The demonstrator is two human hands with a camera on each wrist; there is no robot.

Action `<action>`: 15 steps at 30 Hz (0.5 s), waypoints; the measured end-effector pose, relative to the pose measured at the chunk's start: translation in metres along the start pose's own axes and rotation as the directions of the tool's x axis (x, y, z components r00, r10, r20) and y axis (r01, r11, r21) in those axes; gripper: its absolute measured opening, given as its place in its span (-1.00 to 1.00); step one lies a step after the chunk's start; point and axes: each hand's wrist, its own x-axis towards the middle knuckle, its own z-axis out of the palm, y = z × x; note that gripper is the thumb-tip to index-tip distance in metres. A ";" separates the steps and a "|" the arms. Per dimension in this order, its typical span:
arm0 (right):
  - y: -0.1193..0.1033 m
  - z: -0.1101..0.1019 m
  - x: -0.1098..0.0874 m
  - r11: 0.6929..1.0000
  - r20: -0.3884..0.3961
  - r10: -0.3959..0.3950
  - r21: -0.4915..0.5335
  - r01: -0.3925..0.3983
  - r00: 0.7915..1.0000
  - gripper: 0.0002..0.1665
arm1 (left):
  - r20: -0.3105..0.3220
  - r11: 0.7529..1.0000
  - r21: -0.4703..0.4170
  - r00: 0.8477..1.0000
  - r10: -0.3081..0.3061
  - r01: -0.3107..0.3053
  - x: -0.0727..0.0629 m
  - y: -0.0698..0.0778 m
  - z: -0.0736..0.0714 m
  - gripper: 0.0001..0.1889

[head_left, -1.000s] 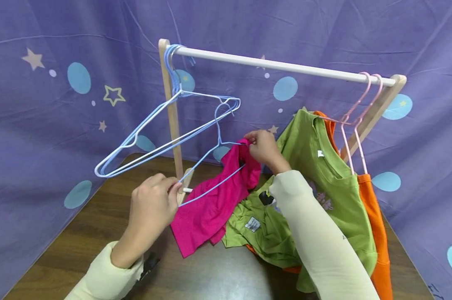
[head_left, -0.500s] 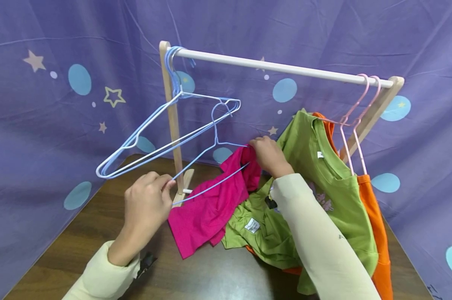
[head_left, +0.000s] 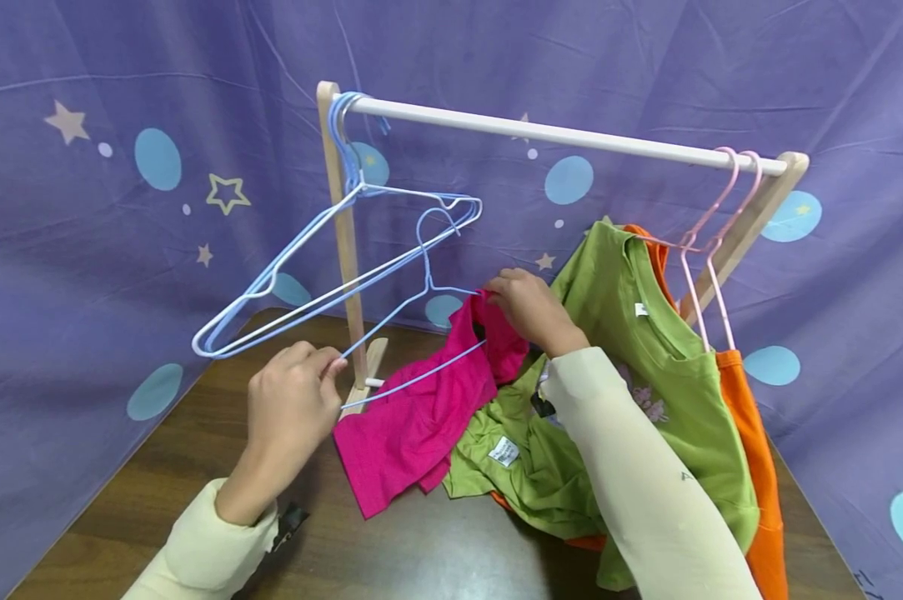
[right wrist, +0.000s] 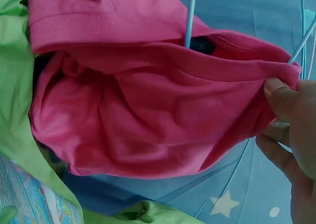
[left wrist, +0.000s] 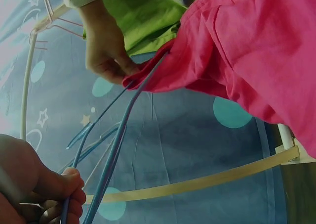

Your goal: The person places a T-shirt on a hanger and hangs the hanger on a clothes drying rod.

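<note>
My left hand [head_left: 293, 408] pinches one end of a blue wire hanger [head_left: 391, 315], whose hook points up. The hanger's other end runs into the neck opening of a bright pink shirt [head_left: 413, 442]. At that opening my right hand [head_left: 529, 308] pinches the shirt's edge between thumb and fingers. From the right wrist view, both hanger wires [right wrist: 191, 16] pass behind the pink neckline, so the hanger's tip is hidden in the cloth. The shirt's lower part hangs down toward the table.
A rack with a white rail [head_left: 556, 132] stands behind. Blue and white hangers [head_left: 271, 275] hang at its left. At its right, pink hangers [head_left: 709, 242] carry a green shirt [head_left: 646, 358] and an orange garment [head_left: 755, 467]. Crumpled green cloth [head_left: 526, 467] lies on the wooden table [head_left: 391, 558].
My left hand and the hanger have shifted slightly left and down. My right hand moved a little right, then back left, still holding the pink neckline.
</note>
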 end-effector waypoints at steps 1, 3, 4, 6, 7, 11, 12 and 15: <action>0.000 0.000 0.001 1.000 -0.008 -0.011 0.001 0.011 1.000 -0.88 | 0.000 1.000 -0.004 1.000 0.002 -0.002 0.000 0.000 0.000 -0.96; 0.000 0.002 0.001 1.000 -0.018 -0.022 0.006 0.022 1.000 -0.89 | -0.002 1.000 -0.006 1.000 0.011 -0.011 0.000 -0.001 0.000 -0.96; 0.000 0.003 0.001 1.000 -0.020 -0.020 0.012 0.020 1.000 -0.89 | -0.005 1.000 -0.008 1.000 0.016 -0.016 0.000 -0.001 0.000 -0.96; 0.001 0.005 0.000 0.999 -0.021 -0.005 0.034 0.005 1.000 -0.91 | -0.012 1.000 -0.010 1.000 0.025 -0.025 0.001 -0.001 0.000 -0.96; 0.001 0.005 0.000 0.999 -0.019 0.006 0.050 -0.005 1.000 -0.91 | -0.016 0.999 -0.011 0.999 0.030 -0.030 0.001 -0.002 -0.001 -0.95; 0.001 0.007 -0.001 0.996 -0.017 0.028 0.089 -0.027 0.999 -0.87 | -0.029 0.999 -0.015 0.999 0.037 -0.038 0.002 -0.003 -0.002 -0.96; 0.000 0.007 0.000 0.996 -0.022 0.027 0.086 -0.025 0.999 -0.86 | -0.030 0.999 -0.015 0.999 0.036 -0.036 0.002 -0.003 -0.001 -0.96; -0.003 0.007 0.001 0.998 -0.057 0.005 0.056 -0.002 0.998 -0.80 | -0.032 0.999 -0.018 0.999 0.032 -0.033 0.002 -0.003 0.000 -0.96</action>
